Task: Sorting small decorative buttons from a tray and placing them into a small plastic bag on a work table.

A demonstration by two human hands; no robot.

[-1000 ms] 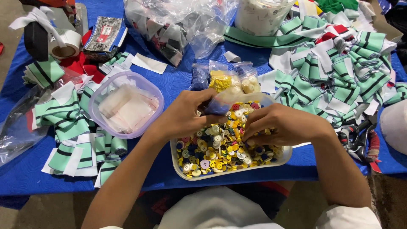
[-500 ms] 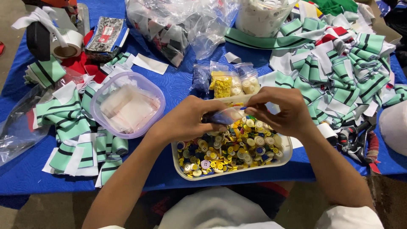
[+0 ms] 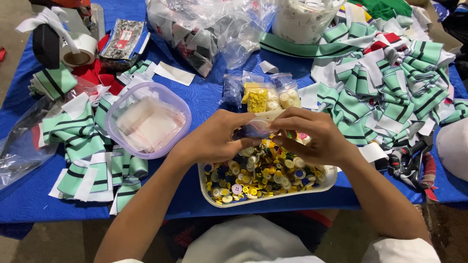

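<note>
Your blue-covered table (image 3: pixel 204 100) carries: white button tray (image 3: pixel 273 197), lidded plastic tub (image 3: pixel 146 122), striped fabric pieces (image 3: pixel 390 87), tape roll (image 3: pixel 78 51), small button bags (image 3: pixel 265 95).

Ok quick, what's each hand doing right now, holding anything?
Left hand: fingers pinched shut on one end of a small clear plastic bag.
Right hand: fingers pinched shut on the bag's other end.

Blue-covered table (image 3: pixel 204 104); bare grey-brown floor (image 3: pixel 44 246) beneath, evenly lit.
</note>
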